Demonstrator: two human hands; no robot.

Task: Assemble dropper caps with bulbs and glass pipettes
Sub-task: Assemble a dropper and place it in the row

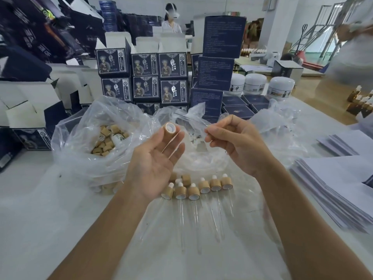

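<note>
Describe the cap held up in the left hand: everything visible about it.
The cap is a short cylinder with a tan, wood-look outer wall and a white lining inside. Its open end faces the camera. The left hand holds it at the fingertips, palm up, above the table. No pipette is in it; a bulb cannot be seen from this angle. It is apart from the right hand.

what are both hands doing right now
Left hand: holds a bamboo cap at its fingertips.
Right hand: pinches a glass pipette.

White table (36, 209) with finished droppers (194, 191), clear bags (96, 150), paper stacks (331, 190), dark boxes (145, 77), white jars (255, 83).
</note>
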